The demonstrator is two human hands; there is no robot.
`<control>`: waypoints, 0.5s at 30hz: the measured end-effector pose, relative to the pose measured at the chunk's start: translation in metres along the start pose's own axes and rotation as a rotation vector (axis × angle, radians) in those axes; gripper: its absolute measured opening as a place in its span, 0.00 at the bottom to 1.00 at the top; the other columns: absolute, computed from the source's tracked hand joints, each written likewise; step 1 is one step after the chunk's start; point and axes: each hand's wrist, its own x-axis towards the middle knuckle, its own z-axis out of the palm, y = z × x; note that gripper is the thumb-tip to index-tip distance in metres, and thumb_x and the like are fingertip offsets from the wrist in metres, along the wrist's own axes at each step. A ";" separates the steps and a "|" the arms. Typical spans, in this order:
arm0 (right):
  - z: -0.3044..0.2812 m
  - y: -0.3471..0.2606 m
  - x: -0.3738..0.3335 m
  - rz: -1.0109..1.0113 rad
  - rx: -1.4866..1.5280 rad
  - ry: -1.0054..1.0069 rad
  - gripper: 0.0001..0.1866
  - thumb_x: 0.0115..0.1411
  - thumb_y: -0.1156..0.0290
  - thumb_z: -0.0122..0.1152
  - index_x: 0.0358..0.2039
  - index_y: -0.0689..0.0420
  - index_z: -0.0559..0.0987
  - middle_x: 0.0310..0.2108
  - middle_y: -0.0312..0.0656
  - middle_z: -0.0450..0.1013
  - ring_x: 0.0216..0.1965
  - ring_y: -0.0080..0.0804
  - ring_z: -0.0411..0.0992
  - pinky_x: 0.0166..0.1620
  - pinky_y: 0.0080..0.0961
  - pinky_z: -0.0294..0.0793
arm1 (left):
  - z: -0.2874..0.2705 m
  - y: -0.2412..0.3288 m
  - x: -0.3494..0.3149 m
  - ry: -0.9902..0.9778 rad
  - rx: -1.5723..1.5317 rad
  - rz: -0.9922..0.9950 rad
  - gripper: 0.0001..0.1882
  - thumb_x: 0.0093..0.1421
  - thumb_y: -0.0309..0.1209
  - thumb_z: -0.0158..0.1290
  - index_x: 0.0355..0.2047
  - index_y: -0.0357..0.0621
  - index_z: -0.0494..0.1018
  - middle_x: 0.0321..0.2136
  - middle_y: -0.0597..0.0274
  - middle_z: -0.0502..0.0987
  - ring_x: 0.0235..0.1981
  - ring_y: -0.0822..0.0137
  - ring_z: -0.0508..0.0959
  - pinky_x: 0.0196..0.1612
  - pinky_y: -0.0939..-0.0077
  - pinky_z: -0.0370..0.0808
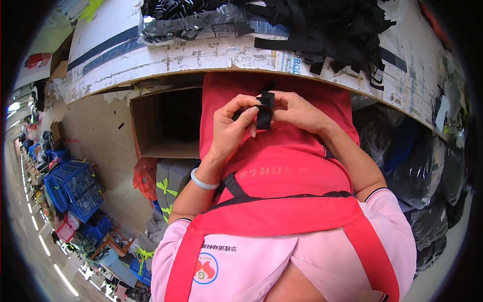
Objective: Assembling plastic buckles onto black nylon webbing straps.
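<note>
Over my lap, a short black strap [264,120] is held folded between my two hands. My left hand [232,123] pinches its left side with thumb and forefinger closed. From the other side my right hand [300,110] grips the same strap, its fingertips partly hidden behind it. Whether a small black fitting sits on the strap is too dark to tell. Beyond my hands, a loose heap of black straps [347,30] lies on the worn white tabletop [201,60], some ends hanging over its edge.
A clear plastic bag of small black parts [191,27] lies on the tabletop. Below is an open cardboard box [166,146], with a red plastic bag [146,176] beside it. Dark plastic-wrapped bundles [417,166] crowd the right; blue crates [75,186] stand at left.
</note>
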 end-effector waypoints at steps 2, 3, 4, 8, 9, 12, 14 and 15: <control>-0.003 0.000 0.000 0.006 0.036 0.110 0.16 0.62 0.73 0.55 0.50 0.61 0.73 0.41 0.35 0.73 0.40 0.20 0.71 0.46 0.18 0.71 | -0.002 -0.001 -0.001 -0.020 0.026 0.004 0.05 0.62 0.19 0.51 0.38 0.34 0.74 0.36 0.63 0.74 0.21 0.76 0.73 0.22 0.85 0.70; -0.004 -0.001 -0.001 0.026 0.120 0.171 0.15 0.62 0.73 0.54 0.49 0.62 0.74 0.38 0.35 0.74 0.36 0.19 0.72 0.43 0.18 0.73 | -0.002 -0.001 -0.001 -0.017 0.026 0.005 0.05 0.62 0.19 0.51 0.38 0.34 0.74 0.36 0.63 0.74 0.21 0.76 0.73 0.22 0.85 0.70; -0.007 -0.002 -0.002 -0.005 0.189 0.192 0.14 0.62 0.73 0.53 0.48 0.63 0.75 0.36 0.36 0.75 0.32 0.20 0.72 0.39 0.18 0.74 | -0.002 -0.001 -0.002 -0.018 0.074 0.017 0.05 0.62 0.19 0.51 0.37 0.34 0.74 0.36 0.63 0.74 0.21 0.76 0.73 0.22 0.85 0.70; -0.005 -0.012 -0.007 -0.077 0.137 0.318 0.11 0.63 0.71 0.56 0.45 0.59 0.76 0.34 0.34 0.73 0.33 0.19 0.71 0.40 0.16 0.73 | -0.003 -0.003 -0.001 -0.049 0.195 0.057 0.05 0.61 0.19 0.51 0.37 0.34 0.75 0.34 0.63 0.73 0.21 0.77 0.72 0.22 0.86 0.69; 0.003 -0.016 -0.008 -0.130 0.002 0.335 0.09 0.62 0.72 0.58 0.42 0.59 0.77 0.34 0.33 0.72 0.33 0.18 0.71 0.41 0.15 0.72 | -0.002 -0.003 -0.001 -0.048 0.194 0.057 0.05 0.61 0.19 0.51 0.37 0.34 0.75 0.34 0.63 0.73 0.21 0.77 0.72 0.22 0.86 0.69; 0.004 -0.017 -0.009 -0.170 -0.262 0.332 0.07 0.59 0.74 0.62 0.37 0.60 0.78 0.37 0.33 0.71 0.33 0.17 0.70 0.41 0.14 0.70 | 0.000 -0.003 -0.001 -0.056 0.221 0.065 0.05 0.61 0.18 0.51 0.37 0.35 0.75 0.35 0.63 0.72 0.21 0.78 0.72 0.21 0.87 0.69; 0.001 -0.014 -0.008 -0.166 -0.362 0.321 0.04 0.59 0.75 0.62 0.33 0.62 0.78 0.45 0.35 0.70 0.34 0.16 0.69 0.42 0.15 0.70 | 0.000 -0.004 0.000 -0.063 0.267 0.134 0.05 0.60 0.18 0.51 0.37 0.35 0.75 0.37 0.62 0.71 0.21 0.78 0.72 0.21 0.87 0.69; -0.001 -0.011 -0.008 -0.165 -0.361 0.322 0.04 0.59 0.75 0.62 0.33 0.62 0.78 0.45 0.35 0.70 0.34 0.16 0.69 0.42 0.15 0.70 | 0.001 -0.004 0.000 -0.063 0.266 0.133 0.05 0.60 0.18 0.51 0.37 0.35 0.75 0.37 0.62 0.71 0.21 0.78 0.72 0.21 0.87 0.69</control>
